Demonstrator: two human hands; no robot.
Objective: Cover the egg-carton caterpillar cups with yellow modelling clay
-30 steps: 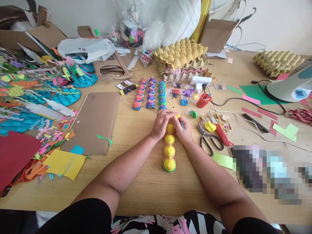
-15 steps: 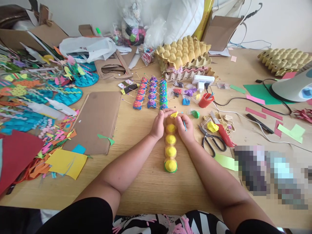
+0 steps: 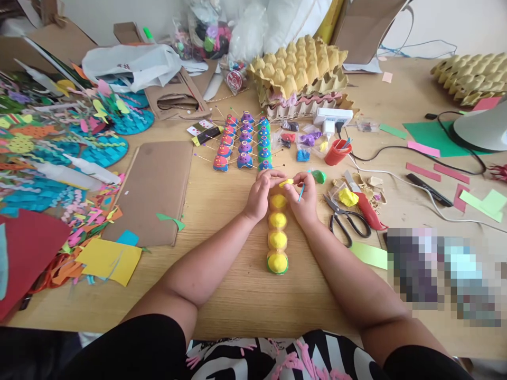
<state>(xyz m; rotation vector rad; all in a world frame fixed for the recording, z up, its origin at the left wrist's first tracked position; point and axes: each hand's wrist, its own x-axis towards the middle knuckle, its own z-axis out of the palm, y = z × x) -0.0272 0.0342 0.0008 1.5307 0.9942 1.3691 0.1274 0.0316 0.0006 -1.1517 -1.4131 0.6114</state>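
My left hand (image 3: 260, 196) and my right hand (image 3: 303, 198) meet over the far end of an egg-carton strip (image 3: 278, 226). Between their fingertips is a small flattened piece of yellow clay (image 3: 286, 183), pinched from both sides. A thin blue stick (image 3: 301, 192) pokes out of my right hand, tucked between the fingers. Yellow clay caps (image 3: 278, 240) cover several bumps of the strip, and green clay rims the nearest one. My hands partly hide the strip's far end.
Beyond my hands stand painted carton caterpillars (image 3: 245, 141) with pins sticking out. Scissors (image 3: 345, 219), a yellow clay lump (image 3: 348, 197) and a red cup (image 3: 338, 152) lie to the right. Cardboard (image 3: 154, 190) is at left, stacked egg trays (image 3: 297, 66) behind.
The yellow clay has turned flatter between my fingers, and my left fingers reach further across it. The whole view has shifted slightly; the strip stays on the table.
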